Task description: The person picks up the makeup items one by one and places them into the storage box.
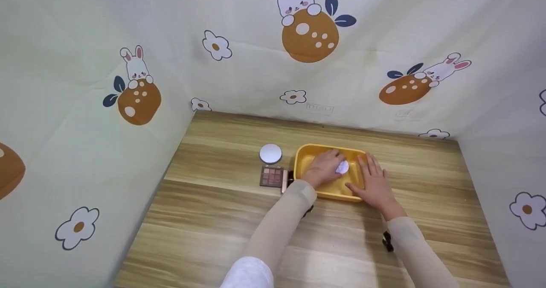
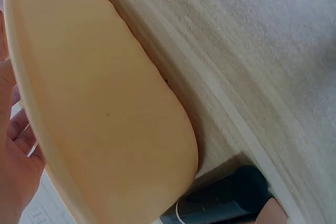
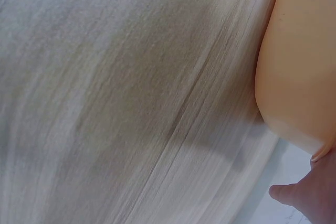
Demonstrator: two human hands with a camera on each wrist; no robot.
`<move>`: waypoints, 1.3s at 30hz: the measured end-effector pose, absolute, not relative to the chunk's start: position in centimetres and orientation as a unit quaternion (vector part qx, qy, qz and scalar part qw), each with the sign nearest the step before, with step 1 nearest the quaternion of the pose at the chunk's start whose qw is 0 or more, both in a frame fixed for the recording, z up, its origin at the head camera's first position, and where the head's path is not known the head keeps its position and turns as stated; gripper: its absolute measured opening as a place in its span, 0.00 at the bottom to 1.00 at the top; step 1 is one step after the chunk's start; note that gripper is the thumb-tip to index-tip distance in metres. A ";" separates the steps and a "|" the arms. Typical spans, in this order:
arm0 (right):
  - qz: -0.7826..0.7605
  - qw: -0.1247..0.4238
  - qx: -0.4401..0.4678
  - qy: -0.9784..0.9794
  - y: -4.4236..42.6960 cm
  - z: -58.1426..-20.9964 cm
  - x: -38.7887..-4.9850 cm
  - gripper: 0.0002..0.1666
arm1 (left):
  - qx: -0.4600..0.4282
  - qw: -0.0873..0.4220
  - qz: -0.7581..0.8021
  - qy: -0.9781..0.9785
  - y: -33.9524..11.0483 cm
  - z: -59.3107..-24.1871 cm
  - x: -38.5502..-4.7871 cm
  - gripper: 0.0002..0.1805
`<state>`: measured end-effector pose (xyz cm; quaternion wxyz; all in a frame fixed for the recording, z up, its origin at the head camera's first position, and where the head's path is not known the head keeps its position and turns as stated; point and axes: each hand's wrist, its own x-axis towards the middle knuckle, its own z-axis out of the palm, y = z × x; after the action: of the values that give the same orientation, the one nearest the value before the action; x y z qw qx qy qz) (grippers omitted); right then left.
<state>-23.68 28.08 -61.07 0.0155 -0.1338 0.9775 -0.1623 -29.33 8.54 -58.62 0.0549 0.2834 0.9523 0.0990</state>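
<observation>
Left fingers (image 1: 334, 153) curled, right fingers (image 1: 372, 165) straighter

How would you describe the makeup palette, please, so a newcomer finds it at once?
On the table, find the yellow tray. Left of it in the head view, below a round white disc, lies the palette: a dark square, set apart by its grid of brownish pans.

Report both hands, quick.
Left hand: closed, holding the white round item inside the yellow tray.
Right hand: open, touching the tray's rim.

small draped booth (image 1: 503, 87): bunny-print cloth (image 1: 247, 74) around wood-grain tabletop (image 1: 204, 224)
</observation>
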 end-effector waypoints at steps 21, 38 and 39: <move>-0.167 0.007 -0.132 0.977 28.1 -60.9 -23.7 0.58 | 0.292 0.059 0.075 0.952 10.8 -59.4 -29.7 0.26; -0.185 -0.002 -0.131 0.974 28.1 -61.0 -23.6 0.57 | 0.302 0.048 0.073 0.949 11.9 -59.9 -30.1 0.23; -0.186 -0.005 -0.132 0.974 28.0 -61.0 -23.6 0.57 | 0.303 0.044 0.071 0.949 11.9 -59.9 -30.1 0.23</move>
<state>-23.56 28.05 -61.02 -0.0045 -0.1322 0.9736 -0.1858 -30.07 11.91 -59.94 0.0440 0.3034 0.9492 0.0713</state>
